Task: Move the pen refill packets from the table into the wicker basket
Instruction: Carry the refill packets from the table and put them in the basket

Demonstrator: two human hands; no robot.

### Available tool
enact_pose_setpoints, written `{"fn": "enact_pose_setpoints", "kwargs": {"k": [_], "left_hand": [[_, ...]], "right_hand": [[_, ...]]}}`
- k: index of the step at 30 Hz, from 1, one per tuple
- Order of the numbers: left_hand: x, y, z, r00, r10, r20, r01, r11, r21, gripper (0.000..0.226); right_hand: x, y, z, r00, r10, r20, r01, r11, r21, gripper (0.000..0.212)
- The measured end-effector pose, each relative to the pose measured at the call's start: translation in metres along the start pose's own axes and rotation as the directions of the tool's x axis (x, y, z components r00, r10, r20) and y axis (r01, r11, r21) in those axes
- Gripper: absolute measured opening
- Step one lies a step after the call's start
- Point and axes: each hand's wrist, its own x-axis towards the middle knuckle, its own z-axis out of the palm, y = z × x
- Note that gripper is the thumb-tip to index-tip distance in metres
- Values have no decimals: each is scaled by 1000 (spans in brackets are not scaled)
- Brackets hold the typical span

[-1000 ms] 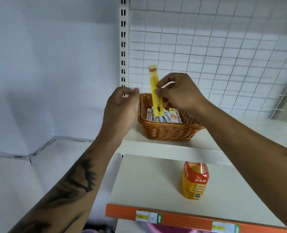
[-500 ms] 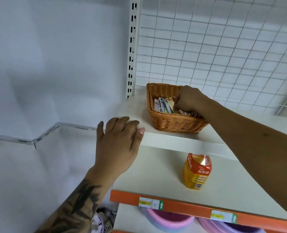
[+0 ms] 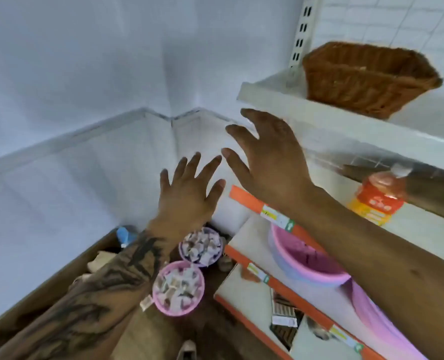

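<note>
White tiled walls meet in a corner beside a white metal shelving unit backed by a wire grid. The wicker basket (image 3: 369, 76) sits on the top shelf (image 3: 319, 113), close to its front edge and beside the slotted upright (image 3: 300, 40); its contents are hidden from this angle. Both hands hang in open air in front of the shelves, empty: the left hand (image 3: 187, 196) with fingers spread, the right hand (image 3: 270, 162) likewise splayed, just below the top shelf's edge. An orange carton (image 3: 376, 201) stands on the shelf beneath; its print is too blurred to read. Orange price strips (image 3: 278, 216) edge the lower shelves, above pink basins (image 3: 309, 258).
</note>
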Motion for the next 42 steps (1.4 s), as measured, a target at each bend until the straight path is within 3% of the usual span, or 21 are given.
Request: {"fn": "enact_pose_setpoints", "kwargs": {"k": [4,8,13,22,28,33,39,42], "left_hand": [[-111,-66,16,949,-290,123,283,956,71,60],[-226,-120,24,790,-574,215,558,819,134,63],[-357,-163,17,600,-774,203,769,628,118,63],[-590,-262,-25,300,-947,117,947,310,86,59],[-747,-324,-61,147,-983,109,987,152,46,58],[-831,-372,-80,83,-982,169,995,90,37,56],[-886,-453,-100,-18,-989,148,999,-24,-40,54],[-906,-500,-112,-45,-991,124,997,-51,-51,53]], "right_hand": [[-49,-72,69,951,-110,289,41,971,234,48],[-99,-159,109,826,-263,499,80,930,358,52],[-150,-277,111,627,-454,634,158,870,467,59],[-238,-524,82,377,-706,599,321,706,631,61],[-292,-714,60,202,-824,530,413,562,717,59],[-313,-827,53,132,-828,545,399,548,735,56],[-314,-930,67,51,-845,533,455,495,741,56],[-301,-996,88,61,-856,514,461,481,746,54]]}}
